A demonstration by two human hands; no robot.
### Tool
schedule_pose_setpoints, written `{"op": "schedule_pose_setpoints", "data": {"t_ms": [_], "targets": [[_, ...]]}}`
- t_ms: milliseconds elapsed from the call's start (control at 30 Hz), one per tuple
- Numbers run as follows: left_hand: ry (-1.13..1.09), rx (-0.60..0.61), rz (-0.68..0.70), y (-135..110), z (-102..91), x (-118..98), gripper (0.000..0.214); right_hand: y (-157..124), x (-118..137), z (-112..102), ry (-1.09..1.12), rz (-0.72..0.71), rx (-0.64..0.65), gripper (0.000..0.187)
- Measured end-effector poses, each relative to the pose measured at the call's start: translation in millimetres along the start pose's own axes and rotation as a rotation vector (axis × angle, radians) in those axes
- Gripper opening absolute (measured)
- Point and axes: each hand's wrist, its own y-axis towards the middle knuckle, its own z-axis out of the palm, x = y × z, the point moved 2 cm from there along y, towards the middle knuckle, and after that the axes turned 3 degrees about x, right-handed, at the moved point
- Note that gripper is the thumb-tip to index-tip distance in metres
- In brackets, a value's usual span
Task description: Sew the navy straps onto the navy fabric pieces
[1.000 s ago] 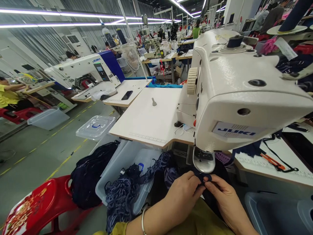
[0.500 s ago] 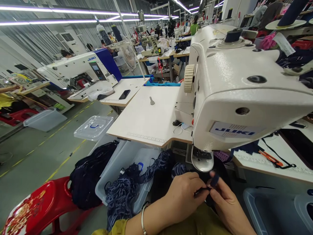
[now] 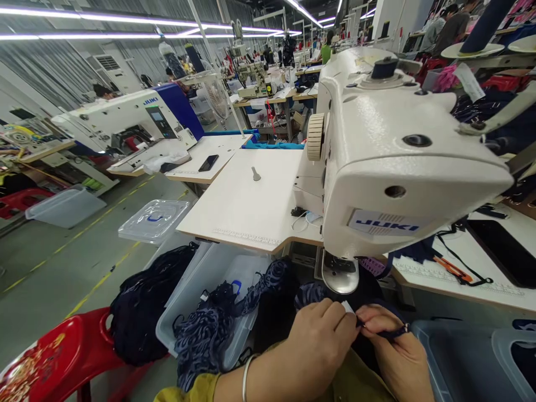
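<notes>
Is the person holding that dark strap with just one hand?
No, the left hand and the right hand both pinch the dark strap, just below the sewing machine.

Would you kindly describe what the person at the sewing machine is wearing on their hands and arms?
Both hands are bare, with no gloves and no rings that can be made out. The left hand has a thin silver-coloured bangle on its wrist, and a mustard-yellow sleeve ends further up that forearm. The right hand shows no jewellery, and the visible part of its forearm has no sleeve.
</notes>
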Motion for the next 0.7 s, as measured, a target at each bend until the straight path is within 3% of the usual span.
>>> {"op": "schedule_pose_setpoints", "data": {"t_ms": [133, 300, 400, 567, 633, 700], "targets": [[0.063, -0.025, 0.023, -2.0, -4.8, -3.0, 0.006, 6.4, 6.1, 3.0, -0.022, -0.11, 0.011, 0.01], [0.079, -0.048, 0.011, -1.1, -5.5, -2.2, 0.013, 7.3, 3.3, 1.4, -0.018, -0.088, 0.035, 0.01], [-0.019, -0.058, -0.02, 1.3, -1.3, 0.7, 0.014, 6.3, 3.3, -0.7, -0.041, 0.021, 0.039, 0.008], [-0.259, 0.019, -0.162, 13.8, -6.6, 11.7, 0.021, 17.8, 9.4, -4.0, -0.249, 0.4, 0.025, 0.022], [-0.281, 0.043, -0.216, 20.7, -10.5, 19.4, 0.018, 29.1, 11.4, -1.5, -0.31, 0.442, 0.064, 0.028], [-0.226, 0.021, -0.231, 27.1, -11.1, 29.1, 0.014, 41.7, 11.5, 2.9, -0.373, 0.384, 0.082, 0.028]]}}
